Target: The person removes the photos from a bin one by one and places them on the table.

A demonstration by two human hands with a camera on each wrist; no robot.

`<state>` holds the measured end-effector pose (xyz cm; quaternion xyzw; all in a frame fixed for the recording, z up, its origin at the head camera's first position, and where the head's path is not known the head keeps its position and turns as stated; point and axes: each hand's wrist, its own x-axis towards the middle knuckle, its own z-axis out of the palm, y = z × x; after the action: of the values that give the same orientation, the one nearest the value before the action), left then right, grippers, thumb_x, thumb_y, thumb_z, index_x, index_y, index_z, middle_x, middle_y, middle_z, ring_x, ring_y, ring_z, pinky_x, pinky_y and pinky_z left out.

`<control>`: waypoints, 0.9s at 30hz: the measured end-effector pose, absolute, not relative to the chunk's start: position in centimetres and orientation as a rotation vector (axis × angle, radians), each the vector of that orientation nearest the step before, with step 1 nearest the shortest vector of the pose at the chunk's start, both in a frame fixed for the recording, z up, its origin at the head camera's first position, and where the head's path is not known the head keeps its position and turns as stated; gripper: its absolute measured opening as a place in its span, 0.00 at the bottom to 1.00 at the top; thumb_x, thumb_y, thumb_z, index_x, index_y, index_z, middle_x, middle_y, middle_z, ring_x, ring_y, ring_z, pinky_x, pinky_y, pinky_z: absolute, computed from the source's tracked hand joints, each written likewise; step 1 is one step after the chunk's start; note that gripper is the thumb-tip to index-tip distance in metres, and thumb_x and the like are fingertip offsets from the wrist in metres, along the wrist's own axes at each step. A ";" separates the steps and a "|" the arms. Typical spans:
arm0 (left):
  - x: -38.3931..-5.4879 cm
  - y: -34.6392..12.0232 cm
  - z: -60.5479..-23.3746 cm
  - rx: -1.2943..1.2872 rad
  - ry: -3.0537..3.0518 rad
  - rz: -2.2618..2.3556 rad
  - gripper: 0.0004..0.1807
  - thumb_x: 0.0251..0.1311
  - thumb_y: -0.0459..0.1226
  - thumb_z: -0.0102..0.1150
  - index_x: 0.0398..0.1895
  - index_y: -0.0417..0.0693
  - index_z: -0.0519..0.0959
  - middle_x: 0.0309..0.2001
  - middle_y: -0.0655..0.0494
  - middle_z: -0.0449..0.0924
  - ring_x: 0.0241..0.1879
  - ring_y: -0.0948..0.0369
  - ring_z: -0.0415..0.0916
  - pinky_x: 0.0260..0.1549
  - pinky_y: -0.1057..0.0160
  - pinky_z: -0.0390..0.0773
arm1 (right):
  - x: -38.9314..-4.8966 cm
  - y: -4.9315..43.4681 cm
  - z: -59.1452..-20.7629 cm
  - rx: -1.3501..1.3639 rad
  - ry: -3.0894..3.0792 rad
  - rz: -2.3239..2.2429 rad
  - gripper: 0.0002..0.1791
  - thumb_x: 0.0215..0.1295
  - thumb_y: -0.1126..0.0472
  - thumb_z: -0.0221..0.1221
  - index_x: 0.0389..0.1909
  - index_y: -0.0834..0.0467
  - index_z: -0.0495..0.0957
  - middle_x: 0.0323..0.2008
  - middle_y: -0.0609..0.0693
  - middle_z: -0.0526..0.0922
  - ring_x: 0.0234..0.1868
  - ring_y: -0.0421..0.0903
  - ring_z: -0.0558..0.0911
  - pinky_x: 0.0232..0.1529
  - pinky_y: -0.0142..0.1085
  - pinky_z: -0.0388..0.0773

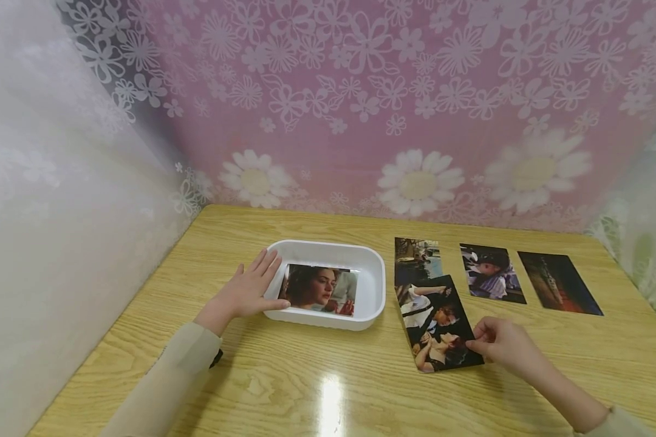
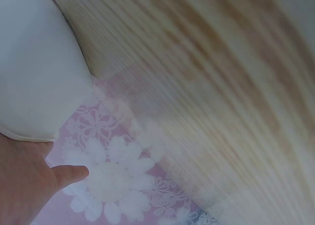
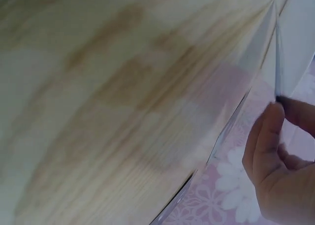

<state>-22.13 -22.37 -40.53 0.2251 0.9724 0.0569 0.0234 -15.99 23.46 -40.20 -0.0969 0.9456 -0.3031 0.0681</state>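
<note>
A white rectangular tray point(image 1: 373, 261) stands on the table, with a photo point(image 1: 319, 290) of a person's head lying inside it. My left hand point(image 1: 246, 291) rests on the tray's left rim, its fingers straight and spread. Right of the tray, my right hand point(image 1: 503, 346) pinches the right edge of a photo point(image 1: 434, 325) of two people between thumb and fingers. In the right wrist view this photo point(image 3: 279, 62) appears edge-on, tilted up from the table at the pinched side. Its top end overlaps a photo point(image 1: 418, 258) of a waterside scene.
Farther right on the wood-grain table point(image 1: 306, 388) lie a photo point(image 1: 492, 273) of a person in a cap and a dark photo point(image 1: 560, 283) of a ship. A pink flowered curtain point(image 1: 328, 109) hangs behind the table, and a pale one point(image 1: 60, 212) at the left.
</note>
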 end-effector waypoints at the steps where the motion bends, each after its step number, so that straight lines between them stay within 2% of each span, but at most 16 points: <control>1: -22.1 -22.4 -40.5 0.696 3.010 0.176 0.55 0.47 0.71 0.36 0.69 0.42 0.43 0.69 0.48 0.34 0.66 0.52 0.28 0.53 0.36 0.46 | -15.9 23.5 -40.3 -0.299 2.843 -0.900 0.09 0.49 0.64 0.63 0.23 0.62 0.72 0.17 0.46 0.72 0.16 0.41 0.69 0.19 0.33 0.66; 7: -22.2 -22.4 -40.5 0.691 3.008 0.161 0.55 0.47 0.71 0.36 0.69 0.42 0.42 0.69 0.48 0.34 0.66 0.52 0.28 0.54 0.36 0.45 | -15.8 23.2 -41.0 -0.295 2.760 -0.916 0.11 0.46 0.64 0.65 0.26 0.65 0.72 0.17 0.46 0.74 0.18 0.41 0.71 0.19 0.32 0.67; 15: -22.2 -22.4 -40.5 0.685 3.004 0.169 0.55 0.47 0.71 0.37 0.69 0.42 0.43 0.69 0.48 0.34 0.66 0.52 0.28 0.54 0.36 0.46 | -15.7 22.4 -41.8 -0.250 2.676 -0.939 0.12 0.47 0.69 0.63 0.29 0.67 0.69 0.13 0.47 0.73 0.13 0.43 0.72 0.17 0.33 0.68; 27: -22.3 -22.4 -40.6 0.680 2.993 0.201 0.55 0.47 0.71 0.36 0.69 0.42 0.43 0.69 0.49 0.33 0.66 0.53 0.27 0.53 0.36 0.45 | -16.1 21.7 -41.9 -0.289 2.651 -0.885 0.13 0.46 0.69 0.64 0.26 0.62 0.67 0.12 0.47 0.72 0.12 0.43 0.74 0.19 0.33 0.68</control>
<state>-22.28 -22.37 -40.61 0.2211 0.9725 0.0653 0.0330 -16.10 21.73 -41.89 -0.1014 0.9305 -0.3107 0.1651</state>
